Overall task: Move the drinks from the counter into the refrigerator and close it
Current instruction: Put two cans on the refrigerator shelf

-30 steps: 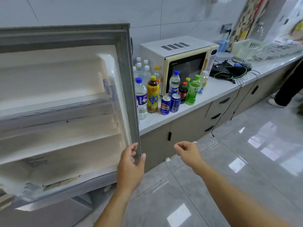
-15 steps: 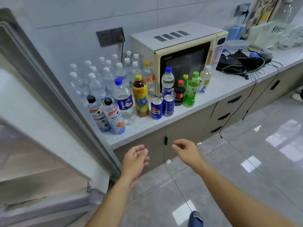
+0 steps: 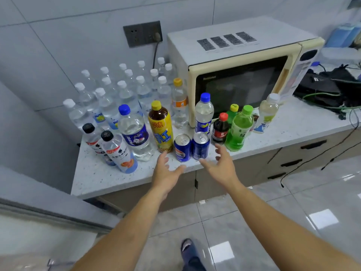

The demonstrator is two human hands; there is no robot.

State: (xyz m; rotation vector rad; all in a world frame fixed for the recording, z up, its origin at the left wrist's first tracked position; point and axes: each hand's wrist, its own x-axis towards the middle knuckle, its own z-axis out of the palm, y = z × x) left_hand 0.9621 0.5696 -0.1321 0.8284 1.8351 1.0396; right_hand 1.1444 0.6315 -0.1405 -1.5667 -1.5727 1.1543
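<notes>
Stood against pale grey tiled wall [image 3: 58,36]: speckled white counter [image 3: 101,178] over beige cabinets with dark drawer handles [image 3: 313,144]. Dark wall socket [image 3: 142,33] mounted above, cord plugged in. Reflected bright light patches across glossy grey floor tiles [image 3: 273,222].

The grey refrigerator door [image 3: 48,218] is running off the lower left of the frame, its interior out of view. Clear white-capped water bottles [image 3: 109,94] are overlapping, hiding their rear labels. A black tangle of gear and green cable [image 3: 328,90] is being cut by the right edge, its make-up unreadable.
</notes>
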